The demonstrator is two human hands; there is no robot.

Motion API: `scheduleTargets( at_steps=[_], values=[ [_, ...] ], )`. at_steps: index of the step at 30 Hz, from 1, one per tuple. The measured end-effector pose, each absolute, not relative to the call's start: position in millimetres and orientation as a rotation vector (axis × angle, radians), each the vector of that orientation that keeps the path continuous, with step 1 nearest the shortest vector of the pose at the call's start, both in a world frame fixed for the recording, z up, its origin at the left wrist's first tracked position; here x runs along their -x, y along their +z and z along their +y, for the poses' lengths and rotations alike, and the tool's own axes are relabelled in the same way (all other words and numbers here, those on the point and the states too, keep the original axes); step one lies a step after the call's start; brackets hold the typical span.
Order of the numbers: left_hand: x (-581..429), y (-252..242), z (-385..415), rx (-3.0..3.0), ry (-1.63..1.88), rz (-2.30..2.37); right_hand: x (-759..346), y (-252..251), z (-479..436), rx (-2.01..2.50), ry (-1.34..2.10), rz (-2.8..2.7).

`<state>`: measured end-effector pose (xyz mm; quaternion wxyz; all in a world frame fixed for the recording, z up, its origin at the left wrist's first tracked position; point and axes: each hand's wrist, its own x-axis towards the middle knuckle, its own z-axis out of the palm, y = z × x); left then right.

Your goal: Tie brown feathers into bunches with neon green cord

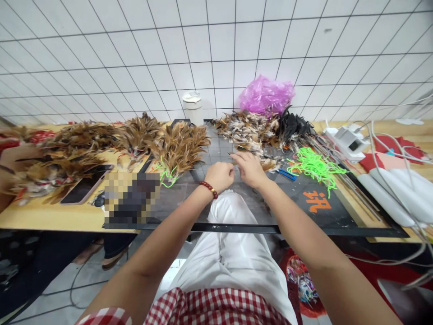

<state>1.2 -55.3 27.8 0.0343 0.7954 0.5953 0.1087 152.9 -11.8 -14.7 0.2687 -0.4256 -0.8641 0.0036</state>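
Observation:
My left hand (220, 176), with a red bead bracelet (209, 189) at the wrist, is closed, thumb side toward my right hand. My right hand (249, 169) is close beside it, fingers bent and pressed together; anything between them is too small to make out. Both are over the dark glass-like tabletop (182, 201). Just beyond the right hand lies a heap of loose brown and white feathers (245, 131). Bundled brown feathers (182, 146) stand left of my hands, with green ties (168, 174) at their base. A blue cutter-like tool (287, 174) lies to the right.
Green cords (316, 164), black feathers (293, 126), white cables (375, 140) and white rolls (385, 198) lie right. A white lidded cup (193, 108) and pink plastic bag (267, 95) stand by the tiled wall. Left are a phone (86, 185) and another person's hand (20, 155) by feathers.

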Motion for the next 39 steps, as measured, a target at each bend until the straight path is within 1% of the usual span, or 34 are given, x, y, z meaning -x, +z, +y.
scheduleTargets(
  at_steps=[4,7,14,16,19,21,25,31,36,39],
  values=[
    [1,22,-35,-2.38,0.459,2.028,-150,-20,-11,1.188,-0.04,-2.482],
    [0,16,-30,-2.381,0.466,2.016,-150,-19,-9,1.287,-0.103,-2.487],
    [-8,4,-15,-2.544,0.471,1.794,-153,-16,-7,1.405,-0.234,-2.446],
    [-6,2,-8,-2.568,0.558,1.659,-153,-17,-7,1.425,-0.255,-2.4],
    [0,-3,-1,-2.452,0.785,1.43,-151,-18,-4,1.453,-0.244,-2.257],
    [6,-8,2,-2.318,0.894,1.324,-150,-17,-3,1.422,-0.18,-2.165],
    [13,-15,1,-2.051,0.987,1.255,-148,-14,-2,1.233,0.028,-2.037],
    [16,-9,2,-1.452,1.183,1.304,-156,-9,1,1.01,0.569,-1.643],
    [16,-8,6,-1.291,1.274,1.295,-163,-4,4,0.981,0.751,-1.455],
    [13,-7,2,-1.294,1.319,1.276,-162,-3,4,0.968,0.909,-1.372]
  ],
)
